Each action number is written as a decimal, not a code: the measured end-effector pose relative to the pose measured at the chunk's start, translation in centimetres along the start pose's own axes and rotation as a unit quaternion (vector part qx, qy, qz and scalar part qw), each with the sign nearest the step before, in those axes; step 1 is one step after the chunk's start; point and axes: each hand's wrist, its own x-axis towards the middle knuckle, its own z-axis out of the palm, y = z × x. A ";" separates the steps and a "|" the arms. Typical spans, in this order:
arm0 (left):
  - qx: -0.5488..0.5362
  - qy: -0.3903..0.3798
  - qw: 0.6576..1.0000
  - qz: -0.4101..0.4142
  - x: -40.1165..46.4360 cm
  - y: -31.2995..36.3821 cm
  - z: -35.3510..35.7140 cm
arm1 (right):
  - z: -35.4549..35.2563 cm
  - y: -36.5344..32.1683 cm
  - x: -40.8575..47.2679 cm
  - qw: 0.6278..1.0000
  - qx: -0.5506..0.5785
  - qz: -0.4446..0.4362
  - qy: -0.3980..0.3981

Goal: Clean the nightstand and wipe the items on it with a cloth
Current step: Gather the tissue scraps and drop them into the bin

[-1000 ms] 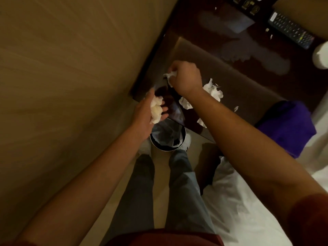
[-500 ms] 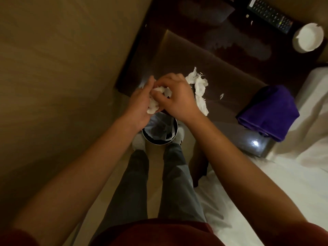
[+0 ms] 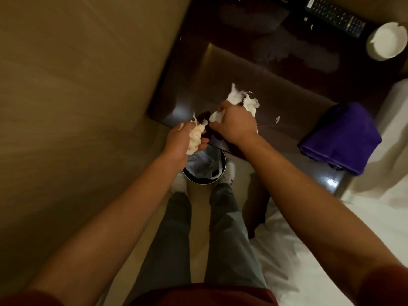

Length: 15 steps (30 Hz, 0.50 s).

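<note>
The hands have parted: left hand (image 3: 184,140) cups crumpled white tissue wads (image 3: 195,138) above the round black bin (image 3: 204,168); right hand (image 3: 234,124) pinches another off the dark glossy desk (image 3: 287,102). Beyond the bin, the folded purple cloth (image 3: 341,138) waits untouched.

Remote (image 3: 335,17): far beyond the right hand's fingers (image 3: 217,114), at the bench's (image 3: 287,89) back edge; a white label at its near end and rows of keys, all too small and blurred to read.
Other text: none readable on anything else in view.
</note>
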 end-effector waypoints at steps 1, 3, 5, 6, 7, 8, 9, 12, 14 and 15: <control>0.001 0.000 1.000 0.004 0.0 -0.1 -0.1 | 0.2 -0.1 0.1 1.000 0.008 0.003 0.002; 0.010 0.000 1.000 0.009 0.0 -0.2 -0.4 | 0.6 0.0 0.0 0.999 0.051 0.008 0.010; 0.027 -0.002 1.000 0.009 0.0 -0.1 -0.6 | 1.0 0.4 -0.4 0.997 0.069 0.012 0.032; 0.036 -0.003 0.999 0.011 0.1 -0.1 -0.7 | 1.2 0.6 -0.7 0.996 0.067 0.014 0.048; 0.040 -0.003 0.999 0.014 0.1 -0.1 -0.8 | 1.4 0.8 -0.9 0.996 0.057 0.017 0.059; 0.042 -0.001 0.999 0.016 0.2 -0.1 -0.8 | 1.6 1.1 -1.0 0.997 0.045 0.016 0.066; 0.043 0.003 0.999 0.016 0.3 -0.1 -0.8 | 1.7 1.2 -1.1 0.997 0.030 0.017 0.065; 0.043 0.015 0.999 0.012 0.6 -0.3 -0.8 | 2.0 1.0 -0.7 0.999 -0.007 0.003 0.049; 0.041 0.010 0.999 0.018 0.7 -0.6 -0.9 | 2.1 0.6 -0.7 0.999 0.009 -0.004 0.052; 0.039 0.006 0.999 0.021 0.7 -0.7 -1.0 | 2.0 0.4 -0.7 0.998 0.037 -0.002 0.052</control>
